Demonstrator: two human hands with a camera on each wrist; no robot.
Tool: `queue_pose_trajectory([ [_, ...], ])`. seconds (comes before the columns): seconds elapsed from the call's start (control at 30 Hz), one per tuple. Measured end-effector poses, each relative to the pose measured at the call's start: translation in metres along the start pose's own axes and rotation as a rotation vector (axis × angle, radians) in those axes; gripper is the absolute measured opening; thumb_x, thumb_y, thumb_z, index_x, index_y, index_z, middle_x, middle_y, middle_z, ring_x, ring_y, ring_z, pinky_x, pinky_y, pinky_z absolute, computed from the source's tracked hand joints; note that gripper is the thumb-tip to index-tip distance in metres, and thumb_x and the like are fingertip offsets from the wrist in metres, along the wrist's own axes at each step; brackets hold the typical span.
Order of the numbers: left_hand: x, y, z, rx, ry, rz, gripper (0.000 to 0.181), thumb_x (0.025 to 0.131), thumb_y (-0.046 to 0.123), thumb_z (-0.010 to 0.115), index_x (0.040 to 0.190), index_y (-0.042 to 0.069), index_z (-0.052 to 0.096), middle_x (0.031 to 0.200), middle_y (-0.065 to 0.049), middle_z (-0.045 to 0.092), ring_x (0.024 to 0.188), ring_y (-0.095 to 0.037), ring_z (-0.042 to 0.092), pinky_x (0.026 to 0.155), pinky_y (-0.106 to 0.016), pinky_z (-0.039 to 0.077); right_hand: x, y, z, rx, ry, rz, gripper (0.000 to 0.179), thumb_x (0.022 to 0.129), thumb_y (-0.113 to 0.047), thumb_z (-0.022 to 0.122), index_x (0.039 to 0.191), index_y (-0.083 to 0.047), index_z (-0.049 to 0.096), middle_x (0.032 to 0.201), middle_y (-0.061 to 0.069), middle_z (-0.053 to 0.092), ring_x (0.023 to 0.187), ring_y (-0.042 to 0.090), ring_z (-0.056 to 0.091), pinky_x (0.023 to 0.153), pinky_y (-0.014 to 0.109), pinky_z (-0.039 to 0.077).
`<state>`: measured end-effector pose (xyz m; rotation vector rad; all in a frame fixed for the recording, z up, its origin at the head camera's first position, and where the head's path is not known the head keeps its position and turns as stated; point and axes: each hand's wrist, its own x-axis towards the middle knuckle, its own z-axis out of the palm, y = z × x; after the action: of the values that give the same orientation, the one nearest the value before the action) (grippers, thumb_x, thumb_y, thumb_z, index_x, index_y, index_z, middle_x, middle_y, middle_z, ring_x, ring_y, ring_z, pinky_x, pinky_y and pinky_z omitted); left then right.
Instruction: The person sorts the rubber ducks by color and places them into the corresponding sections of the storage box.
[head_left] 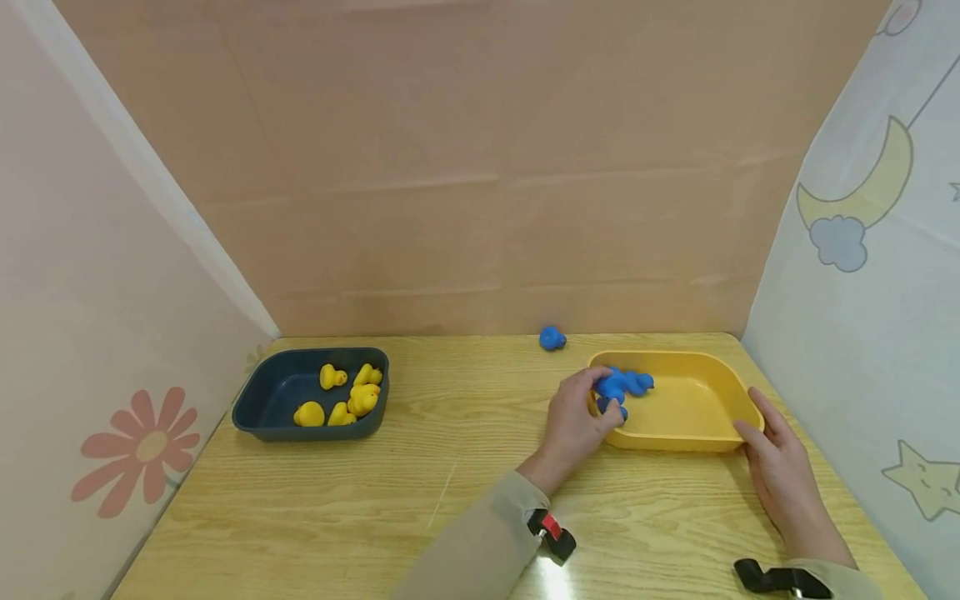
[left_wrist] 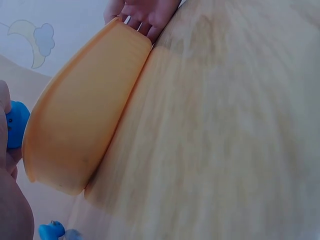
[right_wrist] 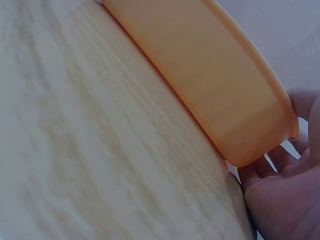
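My left hand (head_left: pixel 573 417) is over the left end of a yellow plastic tray (head_left: pixel 697 433), pinching a blue toy duck (left_wrist: pixel 18 125) between thumb and fingers. Other blue ducks (head_left: pixel 637 383) lie in the tray beside those fingers, partly covered by them. At the tray's right end, my right hand (head_left: pixel 780 475) grips the wall, thumb over the rim and fingers on the outside. The right wrist view shows the fingers (right_wrist: pixel 280 159) spread against that end wall.
One more blue duck (head_left: pixel 552 338) sits on the wooden table (head_left: pixel 420 500) near the back edge, left of the yellow tray. A dark blue tray (head_left: pixel 255 429) with several yellow ducks (head_left: pixel 363 400) stands at the left. Cloth walls (head_left: pixel 487 208) enclose the back and sides.
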<state>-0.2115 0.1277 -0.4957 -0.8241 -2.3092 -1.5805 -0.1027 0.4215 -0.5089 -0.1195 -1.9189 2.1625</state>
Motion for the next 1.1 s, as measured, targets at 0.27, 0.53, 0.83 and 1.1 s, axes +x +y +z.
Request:
queue_pose_trajectory([
  [0.27, 0.003, 0.002, 0.008, 0.097, -0.024, 0.103, 0.046, 0.097, 0.019, 0.083, 0.140, 0.016, 0.069, 0.126, 0.004, 0.075, 0.122, -0.015, 0.063, 0.106, -0.026, 0.050, -0.001, 0.001, 0.000, -0.004, 0.015, 0.000, 0.075, 0.118, -0.009, 0.049, 0.179, -0.018, 0.007, 0.181, -0.018, -0.003, 0.163, -0.002, 0.007, 0.122, 0.011, 0.022],
  [0.53, 0.009, 0.002, 0.018, 0.209, -0.092, 0.227, 0.047, 0.102, 0.025, 0.083, 0.144, 0.015, 0.066, 0.132, 0.002, 0.076, 0.126, -0.011, 0.066, 0.127, -0.036, 0.036, 0.000, -0.002, 0.002, -0.014, 0.025, 0.003, 0.074, 0.118, -0.010, 0.050, 0.179, -0.022, 0.010, 0.182, -0.017, -0.001, 0.164, 0.000, 0.005, 0.124, 0.012, 0.019],
  [0.83, 0.013, -0.006, 0.011, 0.170, 0.007, 0.198, 0.045, 0.103, 0.025, 0.081, 0.144, 0.011, 0.067, 0.149, -0.001, 0.066, 0.143, -0.019, 0.056, 0.125, -0.039, 0.040, 0.001, -0.002, 0.003, -0.038, 0.037, 0.019, 0.075, 0.118, -0.014, 0.052, 0.179, -0.020, 0.008, 0.181, -0.018, -0.001, 0.164, 0.000, 0.002, 0.126, 0.015, 0.015],
  [1.1, 0.027, -0.032, -0.009, 0.110, 0.102, 0.062, 0.045, 0.106, 0.024, 0.077, 0.147, 0.009, 0.064, 0.155, -0.007, 0.060, 0.146, -0.028, 0.053, 0.120, -0.045, 0.047, 0.000, -0.001, 0.003, -0.035, 0.040, 0.020, 0.075, 0.118, -0.012, 0.051, 0.179, -0.020, 0.008, 0.182, -0.017, 0.000, 0.165, 0.002, 0.004, 0.125, 0.015, 0.016],
])
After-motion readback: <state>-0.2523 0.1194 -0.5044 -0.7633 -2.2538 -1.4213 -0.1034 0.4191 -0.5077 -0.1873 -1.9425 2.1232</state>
